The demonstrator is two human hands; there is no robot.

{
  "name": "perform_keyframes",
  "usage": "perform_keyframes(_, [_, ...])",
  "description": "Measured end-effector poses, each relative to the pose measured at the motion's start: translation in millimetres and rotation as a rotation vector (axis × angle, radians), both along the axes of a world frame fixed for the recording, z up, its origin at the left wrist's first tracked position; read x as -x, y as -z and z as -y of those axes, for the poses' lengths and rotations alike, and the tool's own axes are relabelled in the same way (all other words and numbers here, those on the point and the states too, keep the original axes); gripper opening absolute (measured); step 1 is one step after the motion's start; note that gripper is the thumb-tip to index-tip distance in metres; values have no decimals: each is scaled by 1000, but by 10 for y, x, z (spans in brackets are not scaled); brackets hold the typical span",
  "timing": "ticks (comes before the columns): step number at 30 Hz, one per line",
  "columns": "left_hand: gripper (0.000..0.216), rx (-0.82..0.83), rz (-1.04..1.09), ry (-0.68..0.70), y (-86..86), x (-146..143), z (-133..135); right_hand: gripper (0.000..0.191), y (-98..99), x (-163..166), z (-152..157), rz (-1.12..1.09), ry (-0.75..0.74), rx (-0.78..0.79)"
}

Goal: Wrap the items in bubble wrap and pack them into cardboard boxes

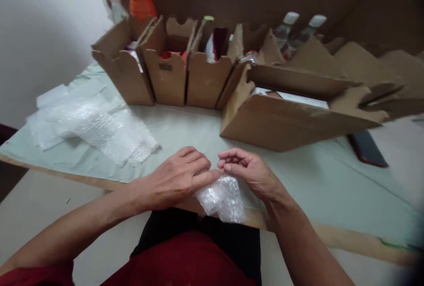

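A small crumpled piece of clear bubble wrap [227, 200] lies at the front edge of the table, just below my fingertips. My left hand [187, 173] is closed, palm down, with its thumb stretched along the top of the wrap. From the other side, my right hand [250, 171] pinches at the wrap's upper edge, thumb against curled fingers. The two thumb tips almost meet there. Exactly where the fingers grip the plastic is partly hidden.
A pile of bubble wrap sheets [96, 122] lies on the left of the cloth-covered table [185, 129]. Several cardboard bins [168, 78] with goods line the back. A wider cardboard box [281, 120] stands nearer, right of centre. A dark phone-like object [367, 149] lies at right.
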State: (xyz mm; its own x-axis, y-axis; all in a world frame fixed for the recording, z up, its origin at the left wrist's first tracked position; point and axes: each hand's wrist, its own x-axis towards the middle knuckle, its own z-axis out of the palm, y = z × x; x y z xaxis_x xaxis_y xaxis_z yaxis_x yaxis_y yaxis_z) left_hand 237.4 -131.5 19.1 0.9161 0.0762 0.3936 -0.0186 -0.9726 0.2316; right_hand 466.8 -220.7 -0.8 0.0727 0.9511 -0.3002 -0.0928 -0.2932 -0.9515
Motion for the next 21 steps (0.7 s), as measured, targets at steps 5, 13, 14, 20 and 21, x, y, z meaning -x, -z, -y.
perform_keyframes(5, [44,-290,-164,67,183,-240,-118,19,197,-469,447,370,385,-182])
perform_keyframes(13, [26,-141,-31,-157,105,-67,-152,20,231,-950,942,1103,357,-369])
perform_keyframes(14, [28,-108,52,-176,59,-155,-56,21,199,-914,941,1195,362,-393])
perform_keyframes(20, [48,7,17,6,199,-1078,504,36,328,-505,641,1293,107,-462])
perform_keyframes(21, [53,-4,-98,-16,292,-1177,511,40,407,-484,601,1281,65,-417])
